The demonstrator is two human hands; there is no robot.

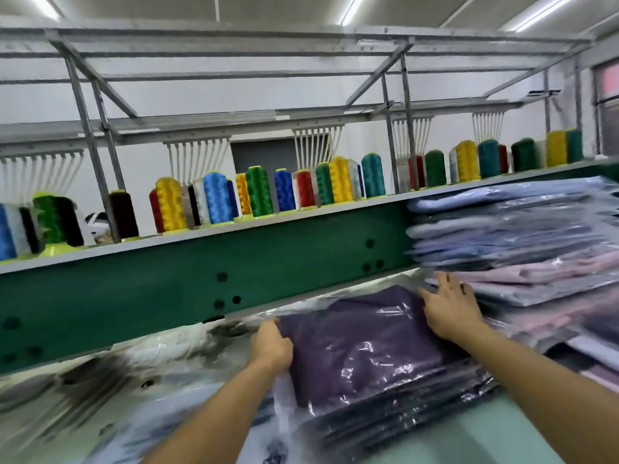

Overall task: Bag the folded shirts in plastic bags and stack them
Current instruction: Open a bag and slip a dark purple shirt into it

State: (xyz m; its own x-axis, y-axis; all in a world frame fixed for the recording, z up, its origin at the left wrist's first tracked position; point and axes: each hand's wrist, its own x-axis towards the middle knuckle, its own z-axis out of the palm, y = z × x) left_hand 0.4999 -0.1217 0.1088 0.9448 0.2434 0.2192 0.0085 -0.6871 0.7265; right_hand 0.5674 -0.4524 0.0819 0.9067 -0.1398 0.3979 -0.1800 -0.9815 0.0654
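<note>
Head view: a folded purple shirt in a clear plastic bag (365,349), at 5 o'clock, tops a low stack of dark bagged shirts (402,423). The left hand (271,348) grips its 9 o'clock edge with curled fingers. The right hand (449,311) lies flat on it, fingers straight. A tall pile of blue and pink bagged shirts (519,236) at 3 o'clock suggests much is done.

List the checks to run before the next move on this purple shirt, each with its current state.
1. Is the purple shirt inside the plastic bag: ok, film covers it.
2. Does the left hand grip its left edge: ok.
3. Does the right hand press flat on its far right corner: ok.
4. Does it rest on the dark bagged stack: ok.
5. Bag mouth sealed: cannot tell.
6. Edges squared with that stack: cannot tell, blurred.
</note>
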